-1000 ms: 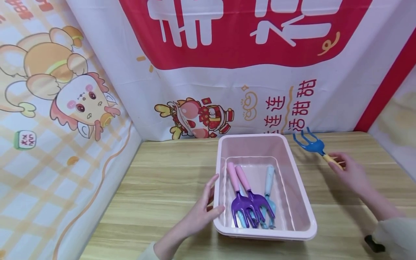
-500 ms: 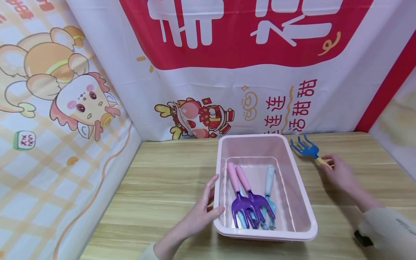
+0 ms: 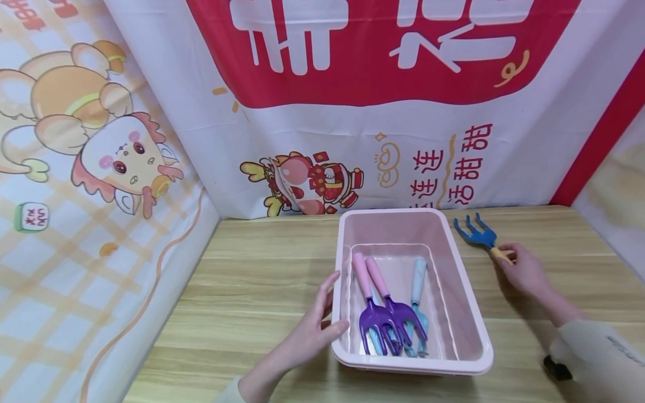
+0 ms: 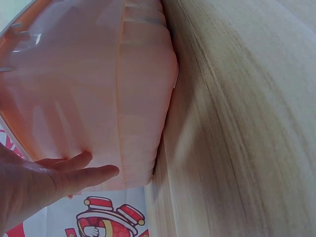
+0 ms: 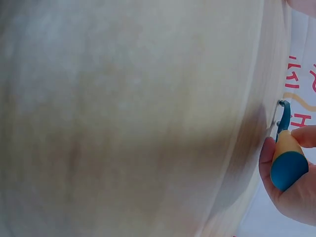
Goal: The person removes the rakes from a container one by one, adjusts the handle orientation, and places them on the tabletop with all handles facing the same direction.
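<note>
My right hand [image 3: 524,271] grips the yellow handle of a blue three-tined hand rake [image 3: 478,235], right of the bin. Its tines point away, close over the table. In the right wrist view, thumb and fingers wrap the handle's blue end [image 5: 289,170]. My left hand [image 3: 314,324] holds the left rim of a pale pink plastic bin [image 3: 466,291]; the left wrist view has fingers [image 4: 94,175] against its outer wall. Two purple garden forks [image 3: 375,319] with pink handles lie in the bin, partly over light blue tools. One light blue handle [image 3: 418,282] shows on the right.
The wood-grain table [image 3: 242,291] reaches back to a white cloth [image 3: 302,134] with red print. Another printed cloth [image 3: 126,268] stands along the left side.
My right hand has moved left, nearer the bin, and the hand rake has come lower toward the table. The left hand and the bin have stayed in place.
</note>
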`<state>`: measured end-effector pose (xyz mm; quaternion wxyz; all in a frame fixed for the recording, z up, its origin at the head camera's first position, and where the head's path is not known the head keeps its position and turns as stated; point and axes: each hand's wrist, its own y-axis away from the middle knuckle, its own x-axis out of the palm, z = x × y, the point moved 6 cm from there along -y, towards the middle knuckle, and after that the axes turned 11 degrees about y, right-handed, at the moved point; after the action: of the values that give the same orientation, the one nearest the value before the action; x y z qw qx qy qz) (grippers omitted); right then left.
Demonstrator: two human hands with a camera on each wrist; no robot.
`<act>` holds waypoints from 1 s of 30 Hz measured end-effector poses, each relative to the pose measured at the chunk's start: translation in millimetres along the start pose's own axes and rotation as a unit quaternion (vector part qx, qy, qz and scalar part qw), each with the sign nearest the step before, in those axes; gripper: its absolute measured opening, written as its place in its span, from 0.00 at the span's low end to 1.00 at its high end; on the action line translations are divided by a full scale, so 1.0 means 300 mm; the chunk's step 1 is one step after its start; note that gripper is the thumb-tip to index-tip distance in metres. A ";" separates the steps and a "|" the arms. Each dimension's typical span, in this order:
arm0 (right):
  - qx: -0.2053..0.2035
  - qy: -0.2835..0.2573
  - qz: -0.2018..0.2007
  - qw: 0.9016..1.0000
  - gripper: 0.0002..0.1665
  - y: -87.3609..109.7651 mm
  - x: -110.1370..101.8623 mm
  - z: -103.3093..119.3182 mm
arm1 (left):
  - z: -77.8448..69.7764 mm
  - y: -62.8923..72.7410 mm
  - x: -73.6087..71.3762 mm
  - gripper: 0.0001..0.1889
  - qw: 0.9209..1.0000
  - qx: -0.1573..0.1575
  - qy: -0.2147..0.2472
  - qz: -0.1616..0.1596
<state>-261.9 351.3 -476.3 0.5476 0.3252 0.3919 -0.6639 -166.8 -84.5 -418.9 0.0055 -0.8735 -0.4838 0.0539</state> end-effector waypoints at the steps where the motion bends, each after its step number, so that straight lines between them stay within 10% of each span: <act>1: -0.001 -0.002 0.002 1.000 0.18 0.000 0.002 0.000 | 0.001 0.000 0.000 0.45 1.000 0.001 0.000 0.000; 30: 0.065 0.021 0.086 0.994 0.29 -0.011 0.043 0.019 | 0.002 0.001 -0.001 0.45 1.000 0.001 0.003 0.004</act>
<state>-267.7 340.6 -484.2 0.5718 0.4064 0.3299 -0.6317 -166.7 -85.0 -419.4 0.0075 -0.8754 -0.4806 0.0512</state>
